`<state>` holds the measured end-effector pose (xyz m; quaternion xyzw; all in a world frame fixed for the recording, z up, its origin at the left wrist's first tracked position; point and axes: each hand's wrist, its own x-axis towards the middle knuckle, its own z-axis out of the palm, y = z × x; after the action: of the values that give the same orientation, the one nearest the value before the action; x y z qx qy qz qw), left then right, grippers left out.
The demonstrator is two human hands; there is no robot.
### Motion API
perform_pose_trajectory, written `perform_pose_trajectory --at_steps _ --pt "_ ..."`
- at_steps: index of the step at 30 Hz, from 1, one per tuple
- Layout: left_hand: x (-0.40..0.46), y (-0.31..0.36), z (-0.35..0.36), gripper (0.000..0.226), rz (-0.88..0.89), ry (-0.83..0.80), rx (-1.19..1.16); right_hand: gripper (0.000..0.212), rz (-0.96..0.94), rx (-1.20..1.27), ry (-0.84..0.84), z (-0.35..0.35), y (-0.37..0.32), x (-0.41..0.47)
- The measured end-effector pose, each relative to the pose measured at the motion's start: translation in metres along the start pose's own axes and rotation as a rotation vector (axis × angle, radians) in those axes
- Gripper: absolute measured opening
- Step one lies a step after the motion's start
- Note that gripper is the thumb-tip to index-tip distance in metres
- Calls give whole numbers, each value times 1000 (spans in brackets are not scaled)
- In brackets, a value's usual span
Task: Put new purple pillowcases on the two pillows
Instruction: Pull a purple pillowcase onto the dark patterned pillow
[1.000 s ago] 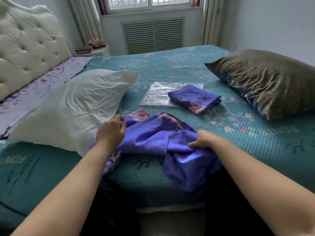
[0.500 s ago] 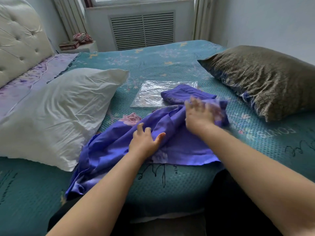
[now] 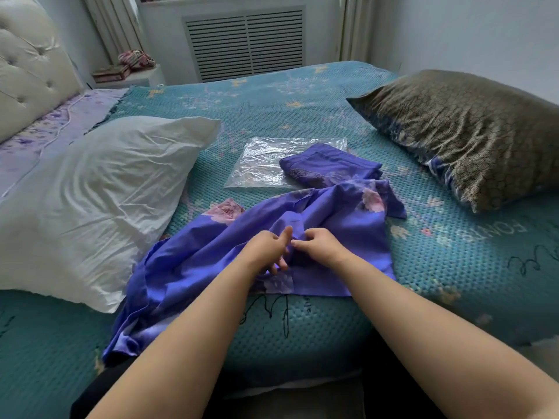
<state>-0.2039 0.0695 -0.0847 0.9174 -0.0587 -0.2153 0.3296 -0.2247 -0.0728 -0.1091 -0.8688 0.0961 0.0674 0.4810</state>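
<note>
- Now the left hand (image 3: 267,252) and the right hand (image 3: 322,247) are sitting close together on the open purple pillowcase (image 3: 332,234).
- Both hands are curling their fingers and pinching a fold of the purple cloth between them.
- That pillowcase is lying spread out and wrinkly on the bed (image 3: 453,255), near the front edge, and one end is hanging down over the side.
- Pink flowers are showing on the purple cloth.
- A second purple pillowcase (image 3: 329,164) is lying folded just behind the open one, and the two are touching.
- The folded one is resting partly on a clear plastic bag (image 3: 266,164), which is lying flat on the bed.
- A white pillow (image 3: 99,192) is lying on the left side of the bed, just beside the open pillowcase.
- A brown pillow (image 3: 465,131) is lying on the right side of the bed, well apart from the hands.
- A teal cover with little bumps is covering the bed.
- A padded white headboard (image 3: 27,71) is standing at the far left.
- A white vent (image 3: 245,43) is sitting in the wall behind the bed.
</note>
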Motion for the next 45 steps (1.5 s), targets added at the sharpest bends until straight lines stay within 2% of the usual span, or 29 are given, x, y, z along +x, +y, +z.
perform_pose_trajectory --at_steps 2,4,6,8,9,11,13,15,18,19,21,24,26,28,29,31,33,35,38,40,41,42,45 --pt "-1 5 -11 72 -8 -6 -88 33 -146 -264 141 5 -12 -9" --pt "-2 9 -25 67 18 -11 -178 18 -381 -351 224 10 -31 -25" --pt "-6 10 -42 47 54 -87 -330 11 -515 -236 161 15 -48 -37" --pt "-7 9 -59 21 104 -135 -486 21 -545 -98 130 15 -58 -41" --pt "-7 7 -65 13 116 -130 -546 25 -555 -50 177 14 -59 -38" --pt "-7 6 -72 12 119 -90 -682 24 -512 48 290 12 -54 -23" --pt "-10 6 -72 17 99 -50 -775 15 -331 219 273 10 -50 -9" --pt "-14 5 -70 22 53 -13 -737 12 -92 352 224 12 -46 0" --pt "-16 1 -60 36 -48 -64 -640 27 227 304 229 14 -35 9" --pt "-16 1 -55 41 -85 -104 -624 29 288 274 178 15 -34 8" --pt "-16 -1 -44 47 -150 -184 -614 20 254 228 -11 18 -36 2" --pt "-14 -4 -36 45 -167 -190 -640 32 -91 73 -171 25 -49 -16" --pt "-8 -7 -38 29 -88 -45 -587 32 -275 -122 -103 26 -51 -19" --pt "-3 -6 -45 31 -39 133 -605 31 -310 -178 48 21 -45 -13" --pt "-2 -3 -50 33 -45 185 -726 28 -291 -189 91 18 -40 -11" --pt "-3 4 -70 38 -62 196 -1088 26 -227 -301 59 12 -30 -8" --pt "-6 6 -99 39 -47 153 -1286 47 -74 -450 -29 7 -17 -3" --pt "-4 1 -130 32 -12 241 -1298 57 27 -500 27 1 -10 0" --pt "-7 -9 -151 29 13 327 -1200 67 -35 -543 227 -6 -11 -1" --pt "-13 -15 -147 47 36 273 -1173 93 -104 -526 202 -7 -12 -3" --pt "-13 -21 -144 59 64 253 -1215 105 -116 -503 163 -6 -12 -2" --pt "-16 -25 -141 60 105 235 -1273 114 -114 -488 148 -5 -13 -1" --pt "-10 -35 -148 36 152 314 -1469 123 -9 -386 188 -11 -13 16"
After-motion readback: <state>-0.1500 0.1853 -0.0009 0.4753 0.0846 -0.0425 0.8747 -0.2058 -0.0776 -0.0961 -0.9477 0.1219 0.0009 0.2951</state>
